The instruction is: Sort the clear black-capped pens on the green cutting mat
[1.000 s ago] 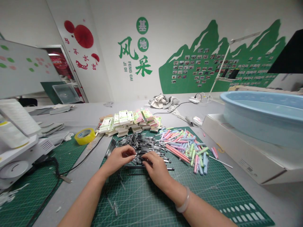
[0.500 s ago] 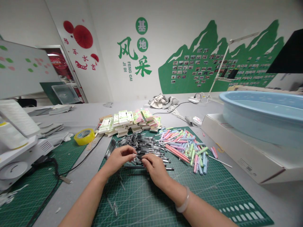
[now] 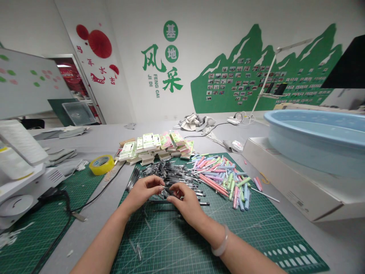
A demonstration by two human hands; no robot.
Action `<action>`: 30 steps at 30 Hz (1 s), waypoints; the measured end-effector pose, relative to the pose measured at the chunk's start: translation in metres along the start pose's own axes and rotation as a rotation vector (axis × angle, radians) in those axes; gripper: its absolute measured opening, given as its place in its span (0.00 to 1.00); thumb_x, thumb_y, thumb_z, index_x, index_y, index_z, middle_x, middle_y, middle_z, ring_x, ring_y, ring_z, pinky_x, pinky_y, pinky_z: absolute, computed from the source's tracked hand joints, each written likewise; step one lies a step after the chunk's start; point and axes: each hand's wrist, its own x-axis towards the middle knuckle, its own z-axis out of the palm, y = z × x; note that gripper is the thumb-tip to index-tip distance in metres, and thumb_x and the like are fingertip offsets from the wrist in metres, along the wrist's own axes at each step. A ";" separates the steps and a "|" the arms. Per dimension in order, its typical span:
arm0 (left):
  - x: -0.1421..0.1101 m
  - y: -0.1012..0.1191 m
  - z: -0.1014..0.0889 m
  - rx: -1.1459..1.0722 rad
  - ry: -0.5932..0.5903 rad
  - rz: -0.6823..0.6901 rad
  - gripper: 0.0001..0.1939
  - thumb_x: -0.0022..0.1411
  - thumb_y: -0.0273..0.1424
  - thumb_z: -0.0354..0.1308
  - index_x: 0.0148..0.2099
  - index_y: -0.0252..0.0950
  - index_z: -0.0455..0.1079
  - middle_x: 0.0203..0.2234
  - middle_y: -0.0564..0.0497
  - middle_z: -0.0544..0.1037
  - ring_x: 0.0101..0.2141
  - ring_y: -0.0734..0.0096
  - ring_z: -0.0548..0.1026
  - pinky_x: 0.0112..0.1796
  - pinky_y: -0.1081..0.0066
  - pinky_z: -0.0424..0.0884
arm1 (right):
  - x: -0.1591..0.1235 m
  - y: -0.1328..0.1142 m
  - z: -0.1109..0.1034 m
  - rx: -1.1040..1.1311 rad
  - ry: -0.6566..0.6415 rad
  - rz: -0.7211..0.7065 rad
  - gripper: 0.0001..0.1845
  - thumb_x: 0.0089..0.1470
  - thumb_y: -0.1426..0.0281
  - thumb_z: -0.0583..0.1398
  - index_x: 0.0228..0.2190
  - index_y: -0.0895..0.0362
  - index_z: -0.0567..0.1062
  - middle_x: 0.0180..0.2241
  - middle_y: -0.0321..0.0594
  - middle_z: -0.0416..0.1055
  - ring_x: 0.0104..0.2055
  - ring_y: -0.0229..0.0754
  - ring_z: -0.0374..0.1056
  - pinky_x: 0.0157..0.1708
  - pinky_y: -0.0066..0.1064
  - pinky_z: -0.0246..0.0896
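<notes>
Pinching dark piece (image 3: 168,191), fingers (image 3: 179,187) partly hiding it

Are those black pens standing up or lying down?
Lying down: the black pens form a low, jumbled heap on the green mat, beside coloured pieces.

We log one slim dark pen part (image 3: 169,189), held above the cutting mat (image 3: 228,232) in our right hand (image 3: 186,198), finer detail too small to read. Clear-barrelled, black-trimmed pens (image 3: 182,176) lie heaped, loosely crossing, on the mat's far-left portion.
</notes>
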 end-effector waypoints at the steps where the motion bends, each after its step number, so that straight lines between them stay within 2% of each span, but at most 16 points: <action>1: 0.000 0.000 0.000 -0.003 -0.004 0.000 0.10 0.53 0.35 0.58 0.35 0.34 0.70 0.25 0.53 0.72 0.27 0.73 0.68 0.31 0.73 0.66 | 0.000 0.001 0.000 0.002 0.022 0.009 0.07 0.44 0.71 0.63 0.29 0.55 0.72 0.27 0.32 0.68 0.29 0.37 0.64 0.29 0.26 0.57; 3: 0.000 -0.001 0.000 -0.004 -0.005 0.000 0.10 0.53 0.35 0.58 0.35 0.34 0.69 0.24 0.53 0.71 0.27 0.73 0.68 0.31 0.73 0.66 | 0.000 0.003 0.001 0.030 0.025 0.051 0.06 0.43 0.72 0.64 0.26 0.55 0.70 0.24 0.30 0.67 0.25 0.36 0.63 0.26 0.25 0.56; 5: 0.000 -0.001 0.001 0.001 0.005 -0.004 0.11 0.53 0.36 0.58 0.36 0.34 0.69 0.24 0.53 0.71 0.27 0.72 0.68 0.31 0.72 0.66 | 0.000 0.004 0.001 0.078 -0.030 0.097 0.03 0.48 0.70 0.61 0.25 0.55 0.70 0.20 0.29 0.64 0.21 0.34 0.61 0.23 0.25 0.54; 7: -0.001 0.000 0.001 0.005 0.022 -0.006 0.11 0.53 0.37 0.58 0.36 0.34 0.69 0.24 0.52 0.71 0.27 0.72 0.69 0.32 0.72 0.66 | -0.001 0.003 0.002 0.094 -0.077 0.100 0.08 0.53 0.68 0.56 0.24 0.55 0.71 0.18 0.28 0.63 0.19 0.33 0.60 0.22 0.25 0.54; 9: -0.001 0.000 0.001 0.002 0.035 -0.007 0.12 0.53 0.37 0.58 0.36 0.34 0.69 0.25 0.52 0.71 0.28 0.71 0.69 0.32 0.71 0.67 | -0.001 0.001 0.001 0.078 -0.076 0.067 0.12 0.55 0.67 0.54 0.24 0.55 0.73 0.19 0.30 0.64 0.21 0.34 0.61 0.25 0.26 0.54; 12: -0.001 0.000 0.002 -0.016 0.040 -0.008 0.12 0.53 0.37 0.58 0.36 0.34 0.69 0.25 0.52 0.71 0.28 0.72 0.68 0.32 0.72 0.66 | 0.000 -0.001 0.001 0.090 -0.018 0.061 0.04 0.49 0.68 0.60 0.30 0.55 0.73 0.25 0.31 0.68 0.26 0.35 0.62 0.27 0.26 0.55; 14: -0.001 0.000 0.002 -0.028 0.037 -0.007 0.11 0.53 0.37 0.58 0.36 0.34 0.69 0.25 0.52 0.71 0.28 0.72 0.68 0.32 0.72 0.66 | 0.001 -0.001 0.001 0.101 0.005 0.086 0.07 0.43 0.70 0.63 0.29 0.55 0.71 0.25 0.30 0.67 0.26 0.35 0.62 0.26 0.25 0.55; 17: -0.001 0.000 0.002 -0.027 0.049 -0.008 0.11 0.53 0.36 0.58 0.36 0.34 0.69 0.25 0.53 0.72 0.28 0.72 0.68 0.32 0.72 0.66 | 0.001 0.000 0.001 0.131 -0.048 0.140 0.04 0.48 0.69 0.60 0.25 0.55 0.70 0.20 0.29 0.64 0.21 0.34 0.60 0.22 0.24 0.53; 20: -0.001 0.001 0.002 -0.020 0.065 -0.008 0.11 0.53 0.36 0.58 0.36 0.34 0.69 0.25 0.53 0.71 0.28 0.71 0.68 0.32 0.72 0.66 | 0.000 -0.001 0.001 0.147 -0.113 0.153 0.12 0.55 0.66 0.53 0.24 0.56 0.72 0.18 0.29 0.64 0.19 0.33 0.58 0.20 0.24 0.51; 22: -0.001 0.001 0.002 -0.018 0.061 -0.008 0.11 0.53 0.36 0.58 0.36 0.34 0.69 0.25 0.52 0.71 0.28 0.71 0.69 0.32 0.72 0.66 | 0.000 -0.001 0.001 0.137 -0.088 0.129 0.10 0.53 0.66 0.55 0.27 0.56 0.73 0.20 0.30 0.65 0.21 0.34 0.59 0.22 0.24 0.52; 24: -0.001 0.002 0.003 -0.018 0.056 -0.009 0.11 0.53 0.37 0.58 0.36 0.34 0.69 0.26 0.52 0.72 0.28 0.71 0.69 0.33 0.71 0.67 | 0.001 0.000 0.001 0.128 -0.032 0.109 0.05 0.48 0.67 0.60 0.29 0.55 0.73 0.22 0.30 0.66 0.24 0.35 0.60 0.24 0.24 0.54; 26: -0.001 0.003 0.003 -0.019 0.054 -0.009 0.11 0.53 0.37 0.58 0.36 0.35 0.69 0.26 0.52 0.72 0.28 0.71 0.69 0.32 0.71 0.67 | 0.002 0.001 0.001 0.126 -0.006 0.115 0.05 0.44 0.70 0.62 0.27 0.55 0.72 0.23 0.29 0.66 0.25 0.35 0.60 0.25 0.24 0.54; 30: -0.002 0.003 0.004 -0.033 0.061 -0.003 0.10 0.53 0.36 0.58 0.35 0.35 0.69 0.25 0.53 0.71 0.28 0.72 0.68 0.32 0.72 0.66 | 0.001 0.001 0.000 0.179 -0.079 0.163 0.04 0.49 0.69 0.59 0.25 0.55 0.70 0.18 0.28 0.63 0.19 0.33 0.58 0.20 0.24 0.51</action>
